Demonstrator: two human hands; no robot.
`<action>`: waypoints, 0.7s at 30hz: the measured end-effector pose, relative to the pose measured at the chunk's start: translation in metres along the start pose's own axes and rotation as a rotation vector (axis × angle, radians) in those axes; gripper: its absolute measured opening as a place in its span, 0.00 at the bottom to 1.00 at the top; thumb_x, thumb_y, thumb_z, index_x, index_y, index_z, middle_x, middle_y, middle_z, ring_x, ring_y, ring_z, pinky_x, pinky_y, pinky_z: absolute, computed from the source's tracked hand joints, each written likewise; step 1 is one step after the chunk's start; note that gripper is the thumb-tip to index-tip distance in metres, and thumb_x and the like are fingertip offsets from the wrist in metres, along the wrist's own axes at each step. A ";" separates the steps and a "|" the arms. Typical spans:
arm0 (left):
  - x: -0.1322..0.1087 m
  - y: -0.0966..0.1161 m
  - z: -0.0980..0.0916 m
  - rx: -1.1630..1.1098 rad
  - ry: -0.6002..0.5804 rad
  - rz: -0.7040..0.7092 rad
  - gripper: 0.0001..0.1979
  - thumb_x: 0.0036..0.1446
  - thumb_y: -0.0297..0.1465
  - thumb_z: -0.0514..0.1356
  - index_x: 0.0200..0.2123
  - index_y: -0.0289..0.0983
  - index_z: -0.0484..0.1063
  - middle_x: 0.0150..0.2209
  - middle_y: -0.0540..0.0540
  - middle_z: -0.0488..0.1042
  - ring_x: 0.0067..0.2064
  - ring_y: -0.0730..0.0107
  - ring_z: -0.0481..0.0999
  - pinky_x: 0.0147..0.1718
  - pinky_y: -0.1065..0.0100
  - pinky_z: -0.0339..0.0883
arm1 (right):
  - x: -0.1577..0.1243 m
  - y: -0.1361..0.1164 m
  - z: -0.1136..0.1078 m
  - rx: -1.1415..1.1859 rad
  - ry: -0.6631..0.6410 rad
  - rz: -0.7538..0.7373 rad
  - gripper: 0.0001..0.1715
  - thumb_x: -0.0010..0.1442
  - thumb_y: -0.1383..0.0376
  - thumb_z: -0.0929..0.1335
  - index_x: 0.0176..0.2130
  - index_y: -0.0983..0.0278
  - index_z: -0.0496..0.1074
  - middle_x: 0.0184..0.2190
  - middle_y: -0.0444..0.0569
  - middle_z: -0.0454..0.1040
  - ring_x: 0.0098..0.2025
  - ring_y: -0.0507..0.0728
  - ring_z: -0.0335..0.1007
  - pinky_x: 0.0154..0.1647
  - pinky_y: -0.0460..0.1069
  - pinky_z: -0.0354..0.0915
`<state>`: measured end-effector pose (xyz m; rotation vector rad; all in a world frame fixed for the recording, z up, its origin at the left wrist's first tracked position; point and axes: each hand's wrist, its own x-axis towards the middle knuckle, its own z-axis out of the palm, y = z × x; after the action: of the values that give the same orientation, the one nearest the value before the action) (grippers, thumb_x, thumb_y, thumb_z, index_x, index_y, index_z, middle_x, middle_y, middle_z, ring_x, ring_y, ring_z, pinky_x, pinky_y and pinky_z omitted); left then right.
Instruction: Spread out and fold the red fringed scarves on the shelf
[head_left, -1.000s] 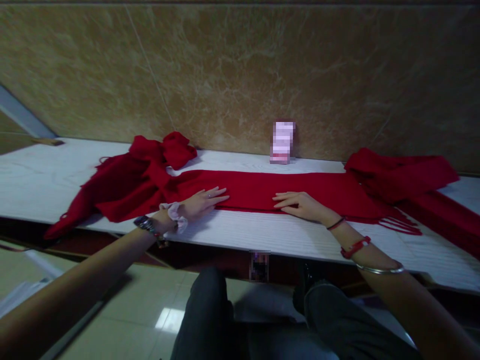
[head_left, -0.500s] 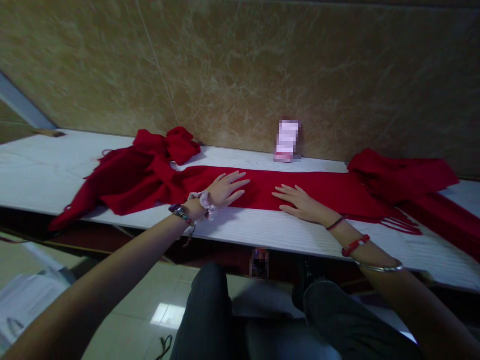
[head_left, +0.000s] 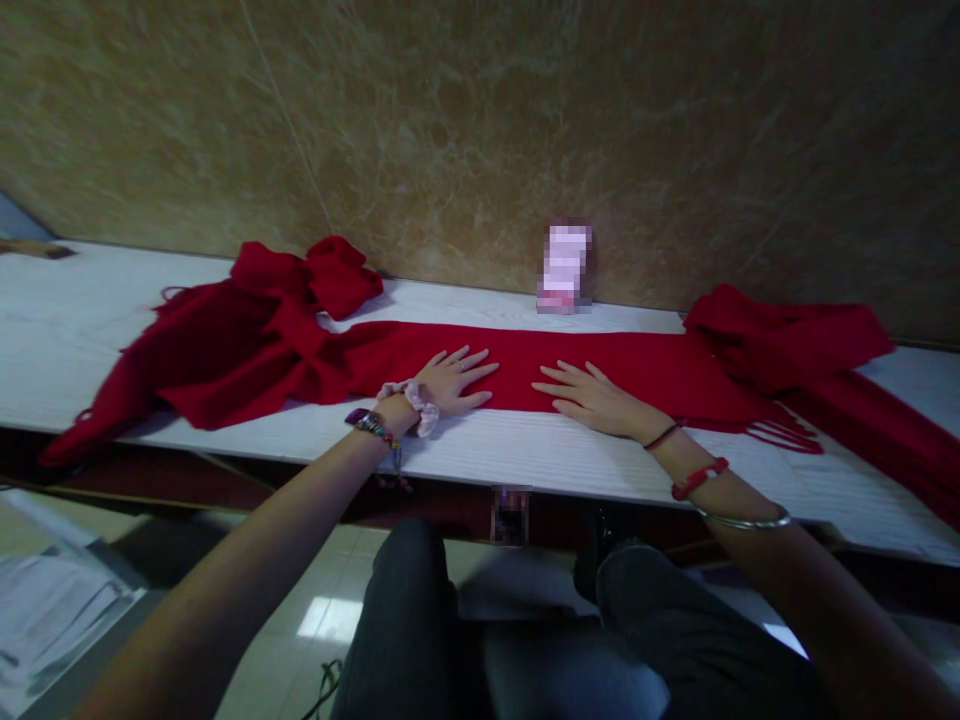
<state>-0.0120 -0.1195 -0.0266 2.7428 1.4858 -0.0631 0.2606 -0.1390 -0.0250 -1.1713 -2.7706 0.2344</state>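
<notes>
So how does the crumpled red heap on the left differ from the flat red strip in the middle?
The crumpled red heap is bunched and irregular; the flat red strip is smooth, with fairly straight long edges. The heap's tip pokes past the front edge of the white table; the strip lies within it. Both are red cloth.

Head camera, facing forward-down, seemingly near.
</notes>
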 end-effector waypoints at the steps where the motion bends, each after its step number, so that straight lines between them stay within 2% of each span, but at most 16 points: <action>1: 0.000 0.000 0.000 -0.009 0.004 -0.006 0.28 0.59 0.46 0.45 0.61 0.46 0.49 0.63 0.50 0.45 0.63 0.56 0.43 0.57 0.49 0.43 | 0.000 0.000 0.000 -0.011 -0.007 0.002 0.24 0.63 0.54 0.54 0.58 0.49 0.55 0.62 0.42 0.49 0.64 0.60 0.37 0.60 0.67 0.37; 6: -0.003 -0.006 0.000 -0.035 0.044 -0.163 0.27 0.59 0.45 0.44 0.60 0.43 0.52 0.63 0.48 0.48 0.63 0.56 0.45 0.56 0.47 0.43 | 0.000 -0.001 -0.001 0.008 -0.066 0.027 0.25 0.62 0.52 0.55 0.59 0.48 0.54 0.63 0.41 0.47 0.64 0.64 0.37 0.59 0.70 0.37; 8: -0.004 -0.008 -0.001 -0.028 0.065 -0.184 0.27 0.59 0.43 0.45 0.60 0.42 0.53 0.63 0.46 0.48 0.63 0.56 0.46 0.56 0.48 0.44 | 0.000 -0.001 -0.004 0.018 -0.039 0.031 0.25 0.63 0.53 0.53 0.59 0.48 0.52 0.63 0.41 0.47 0.64 0.63 0.36 0.59 0.69 0.38; 11: -0.006 -0.011 -0.001 -0.008 0.150 -0.076 0.25 0.58 0.37 0.47 0.58 0.39 0.56 0.62 0.45 0.50 0.63 0.61 0.47 0.58 0.55 0.45 | -0.002 0.003 -0.009 -0.046 0.169 0.119 0.27 0.64 0.57 0.50 0.61 0.52 0.49 0.63 0.44 0.47 0.64 0.60 0.36 0.60 0.67 0.37; 13: -0.006 -0.012 0.000 -0.001 0.219 0.016 0.24 0.56 0.32 0.48 0.57 0.39 0.58 0.61 0.45 0.52 0.62 0.63 0.49 0.58 0.57 0.45 | -0.005 0.012 -0.009 -0.136 0.317 0.260 0.28 0.63 0.56 0.51 0.61 0.56 0.49 0.63 0.48 0.49 0.64 0.62 0.37 0.59 0.69 0.35; 14: -0.005 -0.012 0.000 -0.006 0.243 0.054 0.23 0.55 0.30 0.48 0.56 0.39 0.59 0.61 0.46 0.54 0.62 0.65 0.50 0.58 0.57 0.45 | -0.006 0.018 -0.009 -0.170 0.347 0.342 0.29 0.63 0.55 0.53 0.61 0.57 0.50 0.63 0.50 0.50 0.64 0.65 0.37 0.58 0.72 0.34; 17: 0.003 -0.008 -0.001 -0.063 0.245 0.182 0.21 0.55 0.29 0.48 0.53 0.37 0.63 0.59 0.45 0.58 0.61 0.67 0.53 0.58 0.60 0.49 | -0.010 0.037 -0.003 -0.171 0.263 0.527 0.31 0.60 0.51 0.56 0.59 0.59 0.55 0.61 0.55 0.52 0.62 0.71 0.41 0.53 0.77 0.37; 21: 0.029 0.017 -0.007 -0.146 0.186 0.374 0.21 0.57 0.33 0.50 0.53 0.35 0.64 0.58 0.42 0.58 0.60 0.66 0.54 0.58 0.64 0.50 | -0.009 0.050 0.002 -0.091 0.199 0.581 0.29 0.59 0.50 0.56 0.57 0.57 0.60 0.60 0.53 0.55 0.62 0.72 0.43 0.53 0.77 0.39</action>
<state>0.0182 -0.1038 -0.0213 2.9121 0.9354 0.3015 0.3012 -0.1112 -0.0370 -1.8858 -2.2318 0.0373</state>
